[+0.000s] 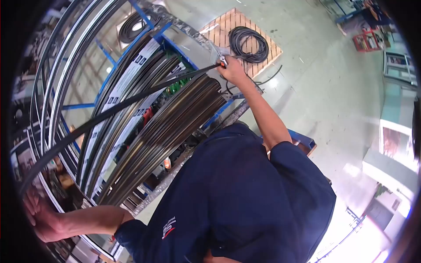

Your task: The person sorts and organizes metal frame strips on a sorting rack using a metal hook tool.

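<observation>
A long black strip (118,106) runs diagonally over the rack, from the far left edge to my right hand. My right hand (231,71) is closed around a small metal and orange tool (223,63) at the strip's upper end. My left hand (41,218) is at the dim lower left edge, just below the strip's other end; its fingers look spread, and I cannot tell whether they touch the strip. Beneath the strip lie bundled dark, brownish profiles (175,116) and white-labelled lengths (125,83).
Blue rack bars (215,114) frame the bundles. A coil of black tubing (248,44) lies on a wooden pallet (272,49) beyond my right hand. Curved metal profiles (59,70) rise at the left. A red crate (367,41) stands at the upper right, near a person (372,15).
</observation>
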Action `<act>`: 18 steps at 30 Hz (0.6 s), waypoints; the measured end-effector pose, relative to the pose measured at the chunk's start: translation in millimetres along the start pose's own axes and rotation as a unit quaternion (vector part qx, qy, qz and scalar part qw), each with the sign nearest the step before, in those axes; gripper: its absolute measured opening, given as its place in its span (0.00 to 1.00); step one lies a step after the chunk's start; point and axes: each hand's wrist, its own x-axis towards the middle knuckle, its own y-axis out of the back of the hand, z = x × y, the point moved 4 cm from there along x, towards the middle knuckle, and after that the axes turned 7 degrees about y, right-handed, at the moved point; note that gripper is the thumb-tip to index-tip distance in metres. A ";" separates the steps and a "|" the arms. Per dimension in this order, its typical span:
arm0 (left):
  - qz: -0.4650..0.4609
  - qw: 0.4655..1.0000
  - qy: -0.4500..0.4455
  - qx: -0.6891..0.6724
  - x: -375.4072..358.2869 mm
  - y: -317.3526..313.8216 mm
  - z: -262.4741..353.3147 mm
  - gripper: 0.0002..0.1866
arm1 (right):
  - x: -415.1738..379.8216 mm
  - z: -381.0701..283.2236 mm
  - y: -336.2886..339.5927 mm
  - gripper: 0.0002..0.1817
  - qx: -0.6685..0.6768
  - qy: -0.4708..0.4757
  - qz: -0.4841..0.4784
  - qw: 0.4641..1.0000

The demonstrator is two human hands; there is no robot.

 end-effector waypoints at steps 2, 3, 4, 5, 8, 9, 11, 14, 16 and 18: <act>0.040 0.999 -0.009 0.021 -35.3 31.1 34.4 0.34 | 5.7 7.5 7.4 0.20 0.027 -0.029 0.061 0.997; 0.172 0.974 -0.124 0.085 -27.9 26.4 18.3 0.29 | 7.8 -13.9 35.5 0.21 0.018 -0.085 0.088 0.992; 0.352 0.892 -0.213 0.187 -25.8 21.1 1.1 0.24 | 15.9 -7.4 53.1 0.22 -0.030 -0.077 0.147 0.986; 0.519 0.779 -0.240 0.258 -25.5 12.3 -20.3 0.20 | 20.4 3.0 73.4 0.23 0.013 -0.076 0.191 0.979; 0.160 0.948 -0.056 0.268 -81.1 74.8 -34.5 0.16 | 11.4 16.2 144.0 0.16 0.157 -0.083 0.251 0.952; 0.127 0.924 -0.035 0.359 -55.0 57.6 -70.4 0.19 | 2.5 25.0 164.4 0.17 0.192 -0.090 0.262 0.941; 0.106 0.872 -0.039 0.477 -19.4 33.4 -128.7 0.23 | -19.7 41.1 203.0 0.14 0.236 -0.134 0.288 0.918; 0.178 0.881 0.041 0.437 -26.7 54.7 -165.6 0.19 | -68.8 34.8 271.3 0.12 0.323 -0.029 0.462 0.825; 0.149 0.909 0.049 0.385 -22.8 44.6 -202.4 0.13 | -124.0 43.7 314.5 0.08 0.334 0.009 0.595 0.731; 0.099 0.918 0.141 0.358 -11.1 23.2 -249.0 0.12 | -186.7 69.2 324.8 0.08 0.241 -0.077 0.652 0.715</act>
